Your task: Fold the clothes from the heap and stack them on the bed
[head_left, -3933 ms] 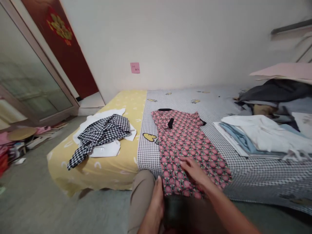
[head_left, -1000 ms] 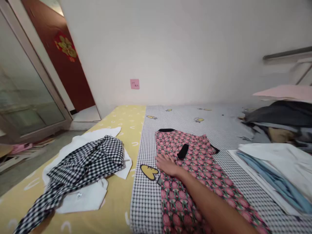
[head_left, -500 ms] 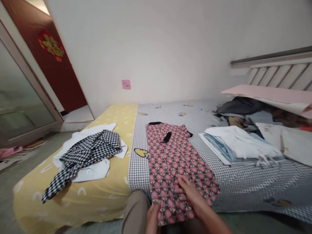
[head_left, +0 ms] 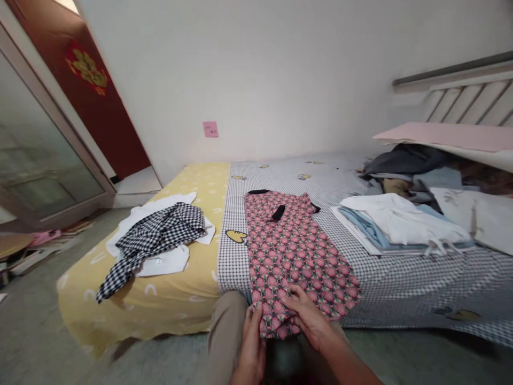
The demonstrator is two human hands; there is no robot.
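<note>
A pink floral garment (head_left: 292,240) with black trim lies lengthwise on the bed, its near end reaching over the front edge. My left hand (head_left: 253,331) pinches the near left corner of the cloth between thumb and fingers. My right hand (head_left: 306,315) is closed on the near hem, thumb on top and fingers curled beneath the fabric. Between the two hands the hem is slightly lifted and bent. A small black-trimmed part (head_left: 278,213) lies folded over the upper middle of the garment.
On the yellow side of the bed (head_left: 196,283) lie a black-and-white checked garment (head_left: 160,230) and white clothes (head_left: 168,263). At right are folded white and blue clothes (head_left: 401,224), with a larger pile (head_left: 409,166) under a pink sheet (head_left: 449,136).
My right hand has moved from resting on top of the garment to gripping its near hem. The hem is now raised and bent. The view has shifted slightly.
</note>
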